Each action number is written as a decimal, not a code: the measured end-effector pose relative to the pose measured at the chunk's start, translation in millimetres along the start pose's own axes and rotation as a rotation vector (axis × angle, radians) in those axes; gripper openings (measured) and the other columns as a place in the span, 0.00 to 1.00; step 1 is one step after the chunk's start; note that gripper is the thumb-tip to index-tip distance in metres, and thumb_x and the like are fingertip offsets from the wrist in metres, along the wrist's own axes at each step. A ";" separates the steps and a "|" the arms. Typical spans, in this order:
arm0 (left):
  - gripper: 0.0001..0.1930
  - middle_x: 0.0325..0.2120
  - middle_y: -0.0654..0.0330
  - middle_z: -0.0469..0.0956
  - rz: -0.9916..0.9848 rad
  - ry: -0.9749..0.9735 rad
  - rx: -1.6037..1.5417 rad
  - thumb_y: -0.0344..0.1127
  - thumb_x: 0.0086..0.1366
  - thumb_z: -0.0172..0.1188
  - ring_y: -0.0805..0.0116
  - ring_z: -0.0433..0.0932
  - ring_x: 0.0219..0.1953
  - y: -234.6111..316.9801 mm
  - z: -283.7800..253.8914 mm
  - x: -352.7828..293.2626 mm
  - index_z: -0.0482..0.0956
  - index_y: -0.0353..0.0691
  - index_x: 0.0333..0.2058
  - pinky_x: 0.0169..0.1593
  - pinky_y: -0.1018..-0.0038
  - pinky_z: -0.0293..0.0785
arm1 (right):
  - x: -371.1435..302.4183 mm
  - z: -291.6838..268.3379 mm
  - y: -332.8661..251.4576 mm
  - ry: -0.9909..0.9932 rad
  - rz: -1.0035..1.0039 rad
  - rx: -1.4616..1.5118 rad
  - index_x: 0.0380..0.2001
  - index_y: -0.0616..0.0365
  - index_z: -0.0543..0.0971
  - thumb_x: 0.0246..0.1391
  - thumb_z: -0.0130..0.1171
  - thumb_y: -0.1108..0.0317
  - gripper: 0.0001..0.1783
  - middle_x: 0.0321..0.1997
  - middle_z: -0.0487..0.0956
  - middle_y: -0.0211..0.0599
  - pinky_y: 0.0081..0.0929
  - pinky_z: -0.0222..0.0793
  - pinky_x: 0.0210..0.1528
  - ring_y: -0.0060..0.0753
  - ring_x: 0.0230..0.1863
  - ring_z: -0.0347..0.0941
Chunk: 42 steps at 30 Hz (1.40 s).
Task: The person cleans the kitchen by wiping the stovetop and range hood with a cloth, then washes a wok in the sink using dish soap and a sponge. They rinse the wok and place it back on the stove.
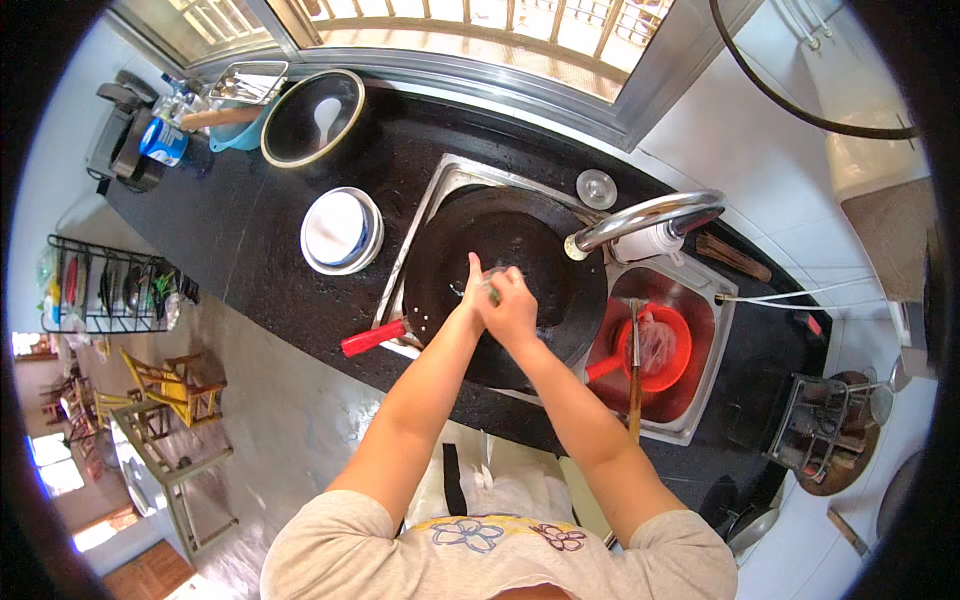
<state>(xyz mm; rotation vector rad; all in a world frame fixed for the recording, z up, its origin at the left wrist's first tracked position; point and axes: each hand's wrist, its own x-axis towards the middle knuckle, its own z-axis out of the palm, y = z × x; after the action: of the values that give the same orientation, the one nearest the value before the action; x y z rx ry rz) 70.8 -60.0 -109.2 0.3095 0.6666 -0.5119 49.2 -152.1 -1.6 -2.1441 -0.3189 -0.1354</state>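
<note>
A large black wok (560, 300) with a red handle (373, 338) rests over the left basin of the steel sink (425, 215). Both my hands meet above its middle. My left hand (472, 292) has its thumb stretched upward; its other fingers are hidden behind the right hand. My right hand (512, 308) is closed, fingers curled against the left palm. A small bit of green shows in its grip, too little to name. Small pale specks lie inside the wok near the handle. The curved metal faucet (645, 212) reaches over the wok's right rim.
Right basin: red plastic strainer (680, 350) with a pale translucent lump; a long wooden-handled tool (635, 385) lies across. Left counter: stacked bowls (340, 232), a black round lid (300, 125) with a white spoon. Behind the sink: a small glass (597, 188). Far right: a wire rack (808, 425).
</note>
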 end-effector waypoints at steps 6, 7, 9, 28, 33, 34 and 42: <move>0.31 0.34 0.59 0.76 0.266 0.139 0.277 0.69 0.63 0.40 0.62 0.75 0.36 -23.0 33.4 -7.9 0.73 0.45 0.39 0.38 0.58 0.72 | 22.5 17.9 44.9 0.113 -0.118 -0.304 0.13 0.51 0.77 0.56 0.53 0.56 0.20 0.18 0.73 0.38 0.39 0.68 0.21 0.46 0.18 0.72; 0.27 0.29 0.61 0.76 0.151 0.232 0.258 0.65 0.65 0.41 0.65 0.74 0.29 -21.7 38.5 -13.7 0.72 0.46 0.35 0.32 0.62 0.71 | 28.8 17.6 53.4 0.093 -0.135 -0.304 0.14 0.52 0.78 0.55 0.53 0.56 0.19 0.19 0.75 0.38 0.40 0.67 0.21 0.46 0.18 0.72; 0.22 0.23 0.63 0.74 0.039 0.280 0.308 0.59 0.68 0.42 0.69 0.72 0.22 -17.8 37.8 -19.3 0.71 0.46 0.31 0.25 0.68 0.68 | 39.4 12.7 63.0 0.039 -0.101 -0.285 0.14 0.52 0.78 0.55 0.52 0.56 0.20 0.18 0.75 0.38 0.40 0.67 0.21 0.46 0.19 0.72; 0.37 0.51 0.56 0.71 0.262 0.323 0.551 0.69 0.64 0.36 0.54 0.69 0.54 -18.7 25.9 -12.8 0.69 0.45 0.57 0.53 0.58 0.69 | 6.6 16.8 101.1 -0.096 0.095 -0.046 0.37 0.57 0.74 0.52 0.50 0.68 0.10 0.43 0.73 0.48 0.45 0.71 0.38 0.56 0.38 0.73; 0.31 0.43 0.58 0.74 0.109 -0.075 -0.038 0.69 0.64 0.37 0.59 0.72 0.47 1.3 -26.2 8.9 0.74 0.49 0.43 0.53 0.57 0.68 | 10.9 7.6 3.0 -0.053 -0.010 -0.102 0.28 0.54 0.77 0.51 0.54 0.64 0.07 0.31 0.76 0.41 0.41 0.71 0.31 0.50 0.30 0.75; 0.29 0.41 0.59 0.75 0.102 -0.098 -0.043 0.68 0.64 0.38 0.60 0.73 0.46 -1.7 -22.6 10.0 0.74 0.49 0.42 0.52 0.58 0.69 | 10.6 11.6 7.0 -0.036 -0.010 -0.134 0.27 0.54 0.77 0.51 0.54 0.64 0.07 0.30 0.76 0.41 0.41 0.71 0.30 0.49 0.29 0.75; 0.19 0.39 0.61 0.78 0.054 0.190 0.247 0.54 0.68 0.45 0.64 0.77 0.40 -15.6 17.0 0.0 0.75 0.45 0.40 0.43 0.62 0.74 | 32.6 20.9 61.8 0.029 0.122 -0.229 0.20 0.51 0.79 0.51 0.53 0.55 0.14 0.22 0.79 0.39 0.43 0.71 0.29 0.48 0.25 0.76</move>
<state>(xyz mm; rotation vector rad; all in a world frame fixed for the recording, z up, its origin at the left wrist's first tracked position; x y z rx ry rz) 71.0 -80.2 -98.2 0.6126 0.7776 -0.5181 97.2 -161.9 -55.6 -2.3791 -0.1608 -0.1377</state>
